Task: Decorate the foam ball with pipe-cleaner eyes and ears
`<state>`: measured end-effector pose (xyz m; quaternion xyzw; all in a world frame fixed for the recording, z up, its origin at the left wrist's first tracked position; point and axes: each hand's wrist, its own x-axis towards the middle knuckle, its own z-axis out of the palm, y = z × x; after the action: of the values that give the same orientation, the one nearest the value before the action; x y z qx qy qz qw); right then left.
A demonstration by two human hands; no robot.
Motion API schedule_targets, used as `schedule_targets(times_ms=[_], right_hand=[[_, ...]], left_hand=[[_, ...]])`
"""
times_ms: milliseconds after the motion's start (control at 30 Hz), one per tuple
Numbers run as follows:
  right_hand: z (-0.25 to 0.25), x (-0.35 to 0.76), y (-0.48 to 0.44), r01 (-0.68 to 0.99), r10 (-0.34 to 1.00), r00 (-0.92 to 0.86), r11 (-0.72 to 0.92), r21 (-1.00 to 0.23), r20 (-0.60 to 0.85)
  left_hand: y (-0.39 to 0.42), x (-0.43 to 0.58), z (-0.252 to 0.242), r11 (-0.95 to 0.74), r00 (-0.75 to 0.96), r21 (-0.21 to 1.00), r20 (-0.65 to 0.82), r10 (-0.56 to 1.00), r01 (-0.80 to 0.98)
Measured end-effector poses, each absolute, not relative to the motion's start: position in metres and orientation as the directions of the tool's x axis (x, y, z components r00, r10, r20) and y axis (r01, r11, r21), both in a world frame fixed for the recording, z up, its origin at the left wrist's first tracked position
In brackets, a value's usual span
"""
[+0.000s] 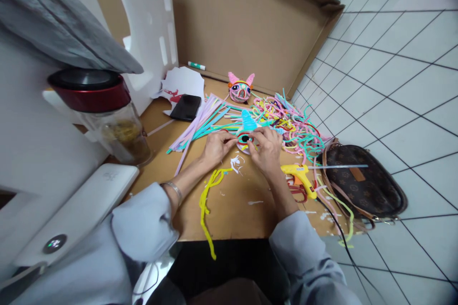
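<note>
Round eye piece (pixel 245 138) sits at frame centre, left hand (pixel 215 147) pinching its left edge, right hand (pixel 265 147) pinching its right; uneven pressure could skew it; the right forearm (pixel 282 195), beside the yellow glue gun (pixel 304 180) right of centre, might knock that.

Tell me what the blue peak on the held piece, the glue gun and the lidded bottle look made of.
Blue peak: perhaps matte, fuzzy craft stems, given its soft, banded surface.
Glue gun: likely smooth plastic, judging by its even yellow body.
Lidded bottle: clear, glossy glass or hard plastic, since one sees inside it.
</note>
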<state>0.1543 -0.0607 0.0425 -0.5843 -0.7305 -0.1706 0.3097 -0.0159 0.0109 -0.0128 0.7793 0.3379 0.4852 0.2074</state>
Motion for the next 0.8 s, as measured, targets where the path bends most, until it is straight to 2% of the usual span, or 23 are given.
schedule_targets(times_ms=[100,367,667,800], right_hand=[[0.0429,0.1542,-0.0606,0.958,0.750,-0.116,0.257,-0.125,0.651],[0.0421,0.1563,-0.0616,0.944,0.750,-0.072,0.264,-0.198,0.657],[0.0369,0.1610,-0.0628,0.923,0.711,-0.043,0.296,-0.245,0.701],[0.0370,0.1624,-0.0637,0.926,0.697,-0.062,0.307,-0.220,0.715]], left_hand=[[0.0119,-0.0167,-0.0117,-0.686,0.305,0.651,0.615,0.728,0.324],[0.0070,-0.0193,-0.0053,-0.802,0.430,0.396,0.691,0.581,0.447],[0.0048,-0.0176,-0.0075,-0.802,0.424,0.419,0.691,0.586,0.426],[0.0040,-0.0177,-0.0062,-0.808,0.422,0.417,0.698,0.578,0.417]])
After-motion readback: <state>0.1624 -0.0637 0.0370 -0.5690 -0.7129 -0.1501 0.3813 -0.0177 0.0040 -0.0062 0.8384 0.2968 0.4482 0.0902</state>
